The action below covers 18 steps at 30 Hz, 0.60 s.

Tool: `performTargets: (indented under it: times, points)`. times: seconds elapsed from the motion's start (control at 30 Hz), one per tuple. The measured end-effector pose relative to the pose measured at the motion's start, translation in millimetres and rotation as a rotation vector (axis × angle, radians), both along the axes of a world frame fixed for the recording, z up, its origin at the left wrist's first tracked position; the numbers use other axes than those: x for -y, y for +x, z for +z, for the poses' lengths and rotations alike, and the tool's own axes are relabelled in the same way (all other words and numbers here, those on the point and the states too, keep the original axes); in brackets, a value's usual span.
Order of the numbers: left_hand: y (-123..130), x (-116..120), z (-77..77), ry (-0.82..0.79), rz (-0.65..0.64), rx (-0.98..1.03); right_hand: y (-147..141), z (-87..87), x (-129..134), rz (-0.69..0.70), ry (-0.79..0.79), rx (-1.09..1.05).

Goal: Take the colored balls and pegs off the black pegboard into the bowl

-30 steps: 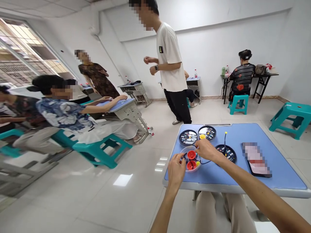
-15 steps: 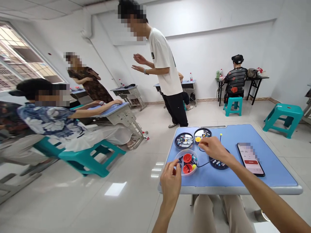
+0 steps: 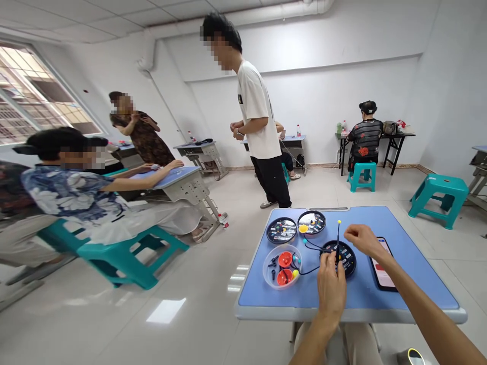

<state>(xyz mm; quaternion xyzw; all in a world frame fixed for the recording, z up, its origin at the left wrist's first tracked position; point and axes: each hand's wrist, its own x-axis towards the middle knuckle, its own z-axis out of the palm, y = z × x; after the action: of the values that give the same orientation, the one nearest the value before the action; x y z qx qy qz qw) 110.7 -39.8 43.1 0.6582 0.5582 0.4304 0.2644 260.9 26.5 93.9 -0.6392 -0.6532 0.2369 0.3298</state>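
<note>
My left hand (image 3: pixel 332 284) is at the near left of a round black base (image 3: pixel 350 262) with printed markings. Its fingers close around the lower part of a thin black rod (image 3: pixel 338 237), which stands upright and has a yellow ball tip. To the right of the rod, my right hand (image 3: pixel 362 239) hovers with its fingers curled together; whatever they may hold is hidden. Thin black curved stems (image 3: pixel 312 248) reach left from the base, one with a blue tip and one towards the tub. A clear round tub (image 3: pixel 269 283) contains two red cups (image 3: pixel 285 259), small black pieces and a yellow ball.
Two more round black discs (image 3: pixel 281 230) lie at the back left of the blue table (image 3: pixel 411 284), with a yellow cup (image 3: pixel 303 229) at one's edge. A phone (image 3: pixel 387 276) lies under my right forearm. A person in white (image 3: pixel 258 111) stands beyond; a green stool (image 3: pixel 441 195) is right.
My left hand has moved right from the clear tub to the rod on the black base. My right hand has moved right, away from the yellow cup. The standing person's hands have lowered.
</note>
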Motion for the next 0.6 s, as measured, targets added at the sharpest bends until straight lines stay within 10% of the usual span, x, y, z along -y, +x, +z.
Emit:
performTargets:
  times: [0.6]
  points:
    - [7, -27, -4.2, -0.020, 0.031, -0.110, -18, -20.1, 19, 0.244, 0.070, 0.058]
